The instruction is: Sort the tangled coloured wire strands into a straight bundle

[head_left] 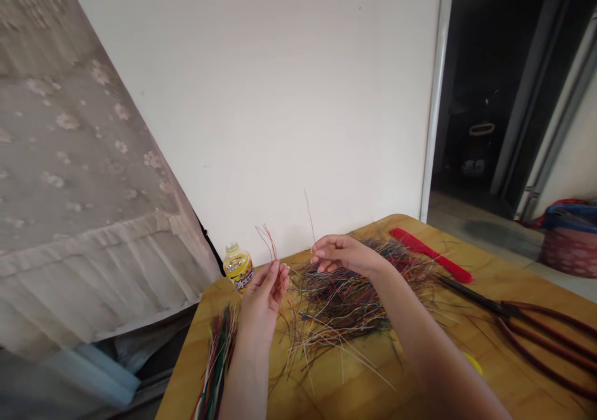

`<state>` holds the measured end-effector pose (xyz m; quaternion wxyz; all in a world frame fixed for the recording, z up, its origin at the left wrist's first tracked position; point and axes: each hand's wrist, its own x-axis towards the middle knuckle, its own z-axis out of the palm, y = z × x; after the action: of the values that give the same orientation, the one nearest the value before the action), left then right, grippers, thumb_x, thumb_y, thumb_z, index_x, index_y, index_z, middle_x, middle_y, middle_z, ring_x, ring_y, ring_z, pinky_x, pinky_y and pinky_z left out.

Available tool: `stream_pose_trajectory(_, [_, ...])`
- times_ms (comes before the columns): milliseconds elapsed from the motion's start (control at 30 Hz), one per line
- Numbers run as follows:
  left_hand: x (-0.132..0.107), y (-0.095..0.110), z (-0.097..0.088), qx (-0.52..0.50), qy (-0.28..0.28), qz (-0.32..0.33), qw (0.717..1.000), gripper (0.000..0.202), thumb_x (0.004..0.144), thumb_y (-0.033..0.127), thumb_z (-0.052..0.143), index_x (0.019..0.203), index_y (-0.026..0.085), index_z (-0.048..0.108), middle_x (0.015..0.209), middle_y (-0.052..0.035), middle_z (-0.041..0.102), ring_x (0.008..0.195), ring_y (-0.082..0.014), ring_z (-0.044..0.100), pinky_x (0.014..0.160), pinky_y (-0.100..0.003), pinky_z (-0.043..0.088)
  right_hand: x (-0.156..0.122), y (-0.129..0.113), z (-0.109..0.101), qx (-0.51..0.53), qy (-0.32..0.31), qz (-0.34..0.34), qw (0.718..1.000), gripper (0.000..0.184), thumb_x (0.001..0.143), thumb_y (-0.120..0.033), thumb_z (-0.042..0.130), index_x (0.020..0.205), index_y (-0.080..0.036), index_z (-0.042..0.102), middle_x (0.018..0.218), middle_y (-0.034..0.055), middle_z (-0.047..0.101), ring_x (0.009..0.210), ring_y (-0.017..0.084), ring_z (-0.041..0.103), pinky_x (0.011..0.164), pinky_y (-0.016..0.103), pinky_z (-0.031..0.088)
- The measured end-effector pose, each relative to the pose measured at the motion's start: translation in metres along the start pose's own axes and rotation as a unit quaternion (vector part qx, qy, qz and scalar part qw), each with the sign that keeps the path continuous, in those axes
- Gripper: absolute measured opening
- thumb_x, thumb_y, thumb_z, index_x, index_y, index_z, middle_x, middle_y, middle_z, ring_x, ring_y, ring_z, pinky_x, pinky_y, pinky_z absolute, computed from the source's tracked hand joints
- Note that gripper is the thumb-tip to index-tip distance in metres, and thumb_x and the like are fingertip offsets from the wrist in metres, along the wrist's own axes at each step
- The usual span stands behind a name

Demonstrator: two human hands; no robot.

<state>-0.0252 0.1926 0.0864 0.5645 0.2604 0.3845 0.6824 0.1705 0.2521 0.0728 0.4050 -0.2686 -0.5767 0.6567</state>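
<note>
My left hand (265, 292) is raised over the wooden table (504, 370), fingers closed on a few thin red strands (268, 239) that stick up above the fingertips. My right hand (338, 252) hovers over a loose tangled pile of many-coloured thin strands (345, 302), its fingers pinched on one pale strand (309, 214) that stands upright. A tidy bundle of coloured strands (217, 361) lies at the table's left edge, just below my left wrist.
A small yellow bottle (237, 264) stands at the table's back left corner. A red comb (431, 255) lies behind the pile; dark red-handled pliers (527, 326) lie to the right. A bed with patterned cover (69, 177) sits left, an open doorway (489, 96) right.
</note>
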Motion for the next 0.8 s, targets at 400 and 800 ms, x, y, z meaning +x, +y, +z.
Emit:
stream_pose_trajectory(400, [0.004,0.007,-0.005,-0.001,0.012,0.021,1.0,0.027,0.083,-0.006,0.047,0.077,0.008,0.069,0.067,-0.0064,0.071,0.056,-0.0097,0.067,0.049,-0.013,0.055,0.007,0.034,-0.073,-0.455,0.305,0.06,0.835,0.022,0.083,-0.019,0.052,0.098,-0.015,0.068,0.102,0.0115,0.069,0.096,0.023,0.064,0.084,0.032,0.047])
stream_pose_trajectory(800, [0.005,0.008,-0.007,0.002,0.015,0.018,1.0,0.023,0.078,-0.007,0.054,0.075,0.009,0.069,0.066,-0.0054,0.07,0.056,-0.011,0.067,0.05,-0.013,0.056,0.008,0.073,-0.113,-0.514,0.287,0.095,0.803,0.04,0.064,0.008,0.046,0.081,-0.017,0.072,0.08,0.0032,0.073,0.079,0.014,0.066,0.072,0.02,0.048])
